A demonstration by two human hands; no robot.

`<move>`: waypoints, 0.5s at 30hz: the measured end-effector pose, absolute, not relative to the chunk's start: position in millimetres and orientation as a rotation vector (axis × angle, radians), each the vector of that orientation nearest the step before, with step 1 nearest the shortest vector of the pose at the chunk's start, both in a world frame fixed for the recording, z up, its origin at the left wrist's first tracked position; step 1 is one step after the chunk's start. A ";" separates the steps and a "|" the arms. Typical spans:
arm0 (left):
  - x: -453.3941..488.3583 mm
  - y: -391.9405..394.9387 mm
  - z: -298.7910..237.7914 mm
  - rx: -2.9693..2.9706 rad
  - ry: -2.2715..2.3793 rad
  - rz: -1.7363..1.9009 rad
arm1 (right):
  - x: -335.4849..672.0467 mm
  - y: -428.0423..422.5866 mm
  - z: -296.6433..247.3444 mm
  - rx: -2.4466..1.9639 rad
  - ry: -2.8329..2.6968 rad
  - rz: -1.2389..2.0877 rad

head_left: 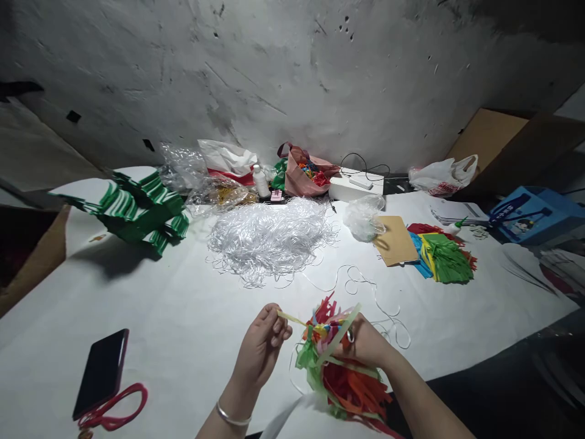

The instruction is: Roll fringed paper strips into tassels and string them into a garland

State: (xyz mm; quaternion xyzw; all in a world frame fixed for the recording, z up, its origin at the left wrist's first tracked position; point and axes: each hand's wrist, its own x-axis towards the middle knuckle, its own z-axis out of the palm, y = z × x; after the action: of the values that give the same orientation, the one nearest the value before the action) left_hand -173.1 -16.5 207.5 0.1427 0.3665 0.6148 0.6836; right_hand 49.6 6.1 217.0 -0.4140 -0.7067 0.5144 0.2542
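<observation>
My left hand (pixel 262 341) pinches the end of a pale yellow strip (pixel 291 318), which runs taut to the right into a bundle. That bundle is a tassel of colourful paper-like strips (pixel 354 387), mostly red, orange and light green. Around its bound upper part, my right hand (pixel 365 342) is closed, with some fingers hidden behind the strips. A wider pale green strip (pixel 340 335) slants across the front of the tassel. Short red and pink ends stick up above the grip, and the long ends hang toward the front edge of the table.
A heap of white string (pixel 274 238) lies mid-table, with loose strands trailing right. Green-and-white folded paper (pixel 141 210) stands at left; a phone (pixel 103 372) with a red strap lies front left. Brown card (pixel 395 239) and green tassels (pixel 445 259) lie at right. Bags line the wall.
</observation>
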 end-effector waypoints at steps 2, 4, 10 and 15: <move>-174.4 -12.5 214.0 0.402 0.819 1.383 | 48.3 6.1 218.7 -1.041 -1.949 1.521; -174.8 -9.1 220.0 0.491 0.808 1.396 | 47.2 5.9 219.4 -1.016 -1.930 1.581; -168.2 -6.1 228.1 1.033 0.972 1.201 | 47.8 3.4 221.0 -1.033 -1.904 1.676; -163.0 -4.3 217.1 1.183 0.999 0.882 | 52.9 0.1 225.5 -0.934 -1.887 1.634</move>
State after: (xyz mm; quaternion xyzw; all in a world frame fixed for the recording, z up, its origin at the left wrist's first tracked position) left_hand -163.0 -4.3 217.1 0.5161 0.4360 0.3848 0.6288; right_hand 52.9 0.1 225.5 -0.3406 -0.6881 0.5958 0.2358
